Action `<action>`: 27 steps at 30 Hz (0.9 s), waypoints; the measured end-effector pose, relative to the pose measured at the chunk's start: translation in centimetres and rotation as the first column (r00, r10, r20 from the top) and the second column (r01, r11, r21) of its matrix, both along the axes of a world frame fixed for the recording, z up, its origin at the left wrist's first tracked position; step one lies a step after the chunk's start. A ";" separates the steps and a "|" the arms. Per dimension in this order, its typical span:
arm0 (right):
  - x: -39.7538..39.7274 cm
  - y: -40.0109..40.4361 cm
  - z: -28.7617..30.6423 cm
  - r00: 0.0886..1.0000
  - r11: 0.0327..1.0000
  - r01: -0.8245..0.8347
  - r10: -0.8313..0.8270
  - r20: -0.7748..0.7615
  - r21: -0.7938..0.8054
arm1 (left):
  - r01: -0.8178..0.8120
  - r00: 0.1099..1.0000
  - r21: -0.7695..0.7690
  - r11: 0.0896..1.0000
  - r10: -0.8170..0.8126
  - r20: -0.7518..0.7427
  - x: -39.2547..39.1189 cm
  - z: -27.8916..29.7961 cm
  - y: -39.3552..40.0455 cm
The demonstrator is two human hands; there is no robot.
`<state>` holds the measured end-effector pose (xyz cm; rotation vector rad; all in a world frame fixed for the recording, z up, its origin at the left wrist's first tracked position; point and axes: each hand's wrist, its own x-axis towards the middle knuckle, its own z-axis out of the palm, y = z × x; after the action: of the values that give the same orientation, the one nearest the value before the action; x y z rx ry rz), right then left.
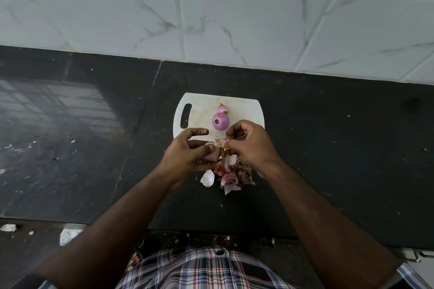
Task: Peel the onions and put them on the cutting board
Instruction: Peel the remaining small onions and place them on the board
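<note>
A white cutting board (244, 108) lies on the dark counter, with two peeled purple onions on it: a larger one (220, 121) and a smaller one (223, 108) just behind it. Above the board's near edge my left hand (187, 150) grips a small, partly peeled onion (209, 156), mostly hidden by my fingers. My right hand (249, 143) pinches a strip of its skin (222, 144) at the top. A heap of onion peels (231, 177) lies on the counter below my hands.
The black stone counter (340, 148) runs left and right of the board. A white marble-tiled wall (234, 19) rises behind it. The counter's front edge is near my checked shirt (202, 267). Small scraps dot the counter at left.
</note>
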<state>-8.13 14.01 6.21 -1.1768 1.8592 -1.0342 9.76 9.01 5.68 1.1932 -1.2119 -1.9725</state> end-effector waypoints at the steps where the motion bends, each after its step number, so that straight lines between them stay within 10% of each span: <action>1: -0.1 0.0 0.0 1.000 1.000 -0.015 0.015 0.003 0.004 | -0.013 1.000 0.012 1.000 0.013 -0.009 -0.1 0.0 0.0; 5: 0.2 0.3 -0.1 0.976 0.984 -0.162 0.148 0.162 0.073 | -0.039 0.999 0.045 0.998 0.040 -0.018 -0.4 0.3 -0.1; 17: 0.7 0.1 -0.3 0.988 0.988 -0.153 0.152 -0.041 -0.022 | -0.098 0.995 -0.105 0.990 0.101 0.018 -1.2 0.5 0.6; 27: -0.1 -0.1 -0.9 0.947 0.999 -0.046 0.044 0.319 0.000 | -0.009 1.000 -0.083 0.997 0.009 -0.004 -0.6 -0.2 0.1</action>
<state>-8.24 13.87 5.29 -0.9764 1.5746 -1.1184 9.19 9.15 5.49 1.1516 -1.2717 -1.8982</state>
